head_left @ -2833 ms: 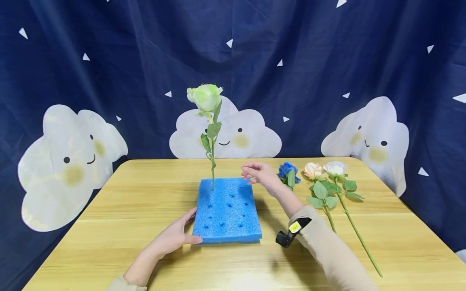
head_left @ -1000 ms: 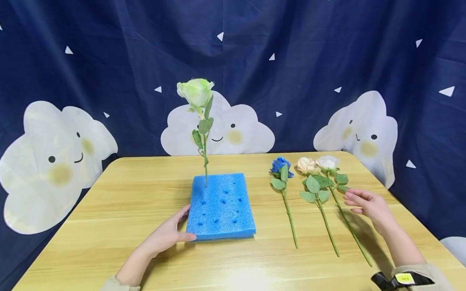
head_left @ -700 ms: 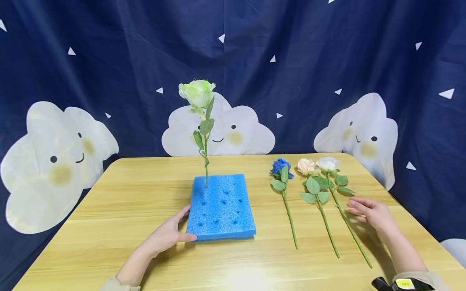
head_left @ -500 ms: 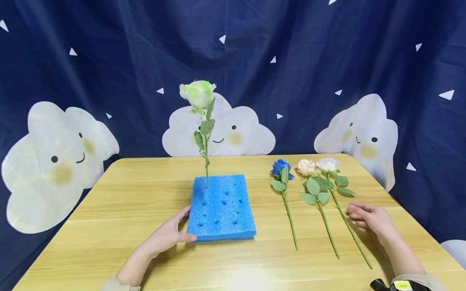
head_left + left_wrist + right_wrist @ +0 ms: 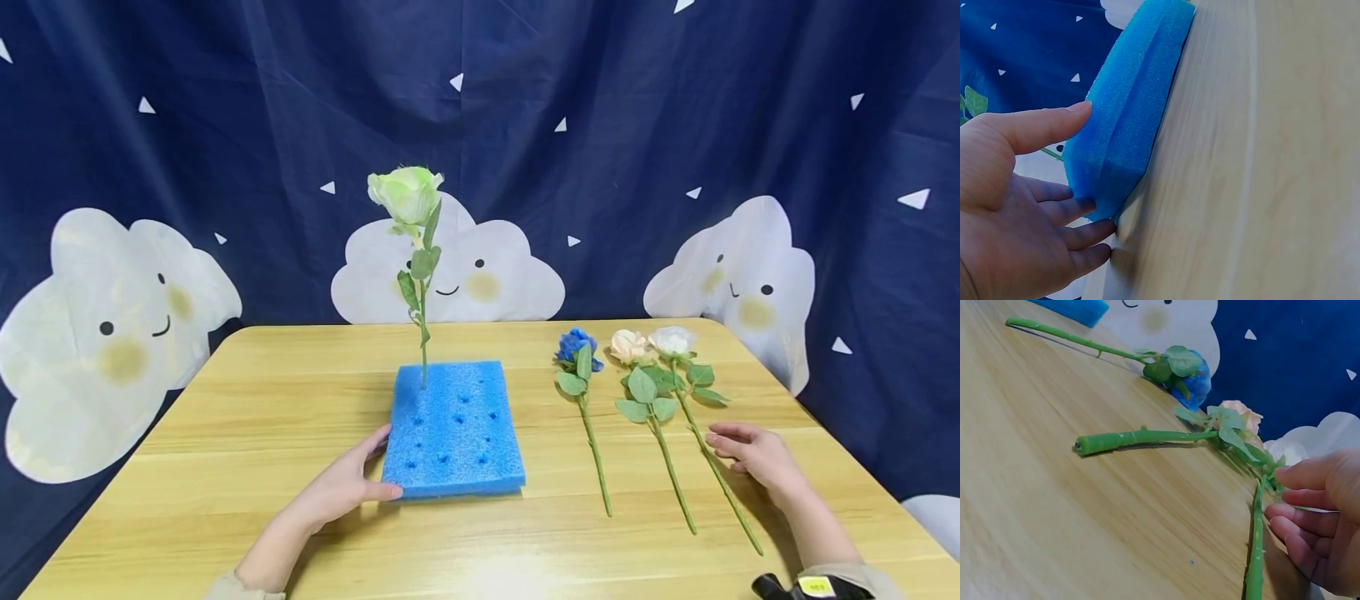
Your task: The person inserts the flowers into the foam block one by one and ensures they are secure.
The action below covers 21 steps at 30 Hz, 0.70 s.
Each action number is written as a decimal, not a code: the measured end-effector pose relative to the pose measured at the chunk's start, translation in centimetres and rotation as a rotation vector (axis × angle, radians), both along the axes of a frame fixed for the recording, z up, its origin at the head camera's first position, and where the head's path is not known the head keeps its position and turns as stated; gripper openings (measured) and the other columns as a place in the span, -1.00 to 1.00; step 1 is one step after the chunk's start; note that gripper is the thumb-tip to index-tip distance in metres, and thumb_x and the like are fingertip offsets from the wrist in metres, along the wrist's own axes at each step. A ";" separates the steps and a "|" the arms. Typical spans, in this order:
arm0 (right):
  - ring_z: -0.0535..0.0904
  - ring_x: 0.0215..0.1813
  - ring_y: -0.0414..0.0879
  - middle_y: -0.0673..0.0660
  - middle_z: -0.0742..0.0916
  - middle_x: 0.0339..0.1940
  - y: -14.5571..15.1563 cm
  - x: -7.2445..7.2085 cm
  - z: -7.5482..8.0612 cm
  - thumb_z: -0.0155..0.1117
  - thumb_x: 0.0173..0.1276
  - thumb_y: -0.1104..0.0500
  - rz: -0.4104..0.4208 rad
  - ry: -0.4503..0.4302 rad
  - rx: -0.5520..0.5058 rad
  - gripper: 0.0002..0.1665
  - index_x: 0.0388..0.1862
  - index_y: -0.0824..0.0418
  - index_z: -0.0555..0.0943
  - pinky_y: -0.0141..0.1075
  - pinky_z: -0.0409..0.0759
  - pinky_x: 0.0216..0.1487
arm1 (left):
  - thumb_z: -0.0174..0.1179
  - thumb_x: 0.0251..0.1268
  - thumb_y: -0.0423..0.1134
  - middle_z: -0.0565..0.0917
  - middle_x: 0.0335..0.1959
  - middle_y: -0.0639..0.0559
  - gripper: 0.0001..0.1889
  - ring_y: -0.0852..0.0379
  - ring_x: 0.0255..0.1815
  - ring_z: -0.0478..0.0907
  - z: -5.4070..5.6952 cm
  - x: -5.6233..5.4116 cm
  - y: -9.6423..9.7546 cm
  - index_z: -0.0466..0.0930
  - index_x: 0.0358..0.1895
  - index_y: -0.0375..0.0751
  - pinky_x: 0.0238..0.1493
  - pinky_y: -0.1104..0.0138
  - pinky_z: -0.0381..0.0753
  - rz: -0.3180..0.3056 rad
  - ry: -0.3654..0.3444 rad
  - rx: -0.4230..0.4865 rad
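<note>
The right hand (image 5: 753,458) has moved beside the white rose (image 5: 672,342), fingers bent.

No legible text found. One yellow label (image 5: 817,587) noted, fixed to the black device (image 5: 772,588) worn at the right sleeve (image 5: 858,573); its small dark marks are too blurred to read.

right hand (image 5: 1316,519) near green stem (image 5: 1255,550)
</note>
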State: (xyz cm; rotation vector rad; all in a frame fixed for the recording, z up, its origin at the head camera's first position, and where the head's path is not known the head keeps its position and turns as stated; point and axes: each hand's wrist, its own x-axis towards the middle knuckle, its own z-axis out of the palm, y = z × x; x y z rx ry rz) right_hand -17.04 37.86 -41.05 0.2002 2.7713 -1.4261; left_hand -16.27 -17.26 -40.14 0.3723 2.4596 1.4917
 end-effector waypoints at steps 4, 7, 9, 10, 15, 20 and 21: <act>0.50 -0.32 -0.37 0.32 0.66 -0.08 -0.3 -0.1 0.0 0.17 0.34 0.06 0.025 0.011 0.076 -0.38 0.15 0.56 0.39 -0.32 0.53 -0.41 | 0.41 -0.09 -0.18 0.07 0.39 -0.40 0.03 -0.32 0.38 0.01 0.0 0.0 0.0 -0.05 0.41 -0.42 0.33 -0.14 -0.11 0.001 -0.002 -0.003; 0.48 -0.32 -0.35 0.32 0.67 -0.11 -0.7 -0.2 0.0 0.20 0.32 0.07 0.038 0.030 0.109 -0.39 0.13 0.55 0.41 -0.33 0.49 -0.44 | 0.41 -0.08 -0.18 0.07 0.39 -0.39 0.02 -0.32 0.38 -0.01 0.1 0.0 0.0 -0.05 0.41 -0.42 0.33 -0.14 -0.12 0.002 -0.008 0.002; 0.47 -0.32 -0.33 0.26 0.68 -0.18 -1.0 -0.3 -0.1 0.25 0.28 0.09 0.040 0.038 0.120 -0.38 0.12 0.55 0.42 -0.36 0.48 -0.42 | 0.41 -0.08 -0.18 0.06 0.39 -0.39 0.02 -0.32 0.39 -0.03 0.2 0.0 -0.1 -0.05 0.41 -0.42 0.33 -0.13 -0.12 0.003 -0.011 0.004; 0.47 -0.33 -0.33 0.22 0.68 -0.22 -1.1 -0.3 -0.1 0.27 0.26 0.09 0.046 0.043 0.131 -0.37 0.11 0.55 0.42 -0.38 0.48 -0.41 | 0.41 -0.07 -0.18 0.06 0.39 -0.39 0.02 -0.32 0.39 -0.03 0.2 0.0 -0.1 -0.06 0.41 -0.42 0.33 -0.13 -0.12 0.003 -0.010 0.002; 0.43 -0.40 -0.26 0.06 0.62 -0.39 -1.7 -0.5 -0.2 0.34 0.16 0.20 0.052 0.066 0.185 -0.40 0.05 0.59 0.43 -0.41 0.42 -0.45 | 0.41 -0.07 -0.18 0.07 0.40 -0.38 0.02 -0.31 0.38 0.00 0.1 -0.1 -0.2 -0.05 0.41 -0.42 0.34 -0.13 -0.09 -0.003 -0.004 0.002; 0.43 -0.43 -0.18 0.08 0.60 -0.45 -1.8 -0.4 0.0 0.29 0.12 0.32 0.036 0.090 0.255 -0.50 -0.01 0.59 0.45 -0.38 0.41 -0.46 | 0.41 -0.07 -0.20 0.07 0.40 -0.37 0.01 -0.30 0.38 0.02 0.1 -0.1 -0.1 -0.05 0.41 -0.43 0.34 -0.12 -0.07 -0.010 -0.010 0.017; 0.44 -0.42 -0.16 0.09 0.61 -0.45 -1.8 -0.4 0.1 0.28 0.11 0.32 0.032 0.092 0.272 -0.51 -0.01 0.58 0.46 -0.37 0.42 -0.44 | 0.41 -0.07 -0.20 0.07 0.40 -0.37 0.01 -0.30 0.38 0.02 0.1 -0.1 -0.1 -0.05 0.41 -0.43 0.34 -0.12 -0.08 -0.011 -0.010 0.016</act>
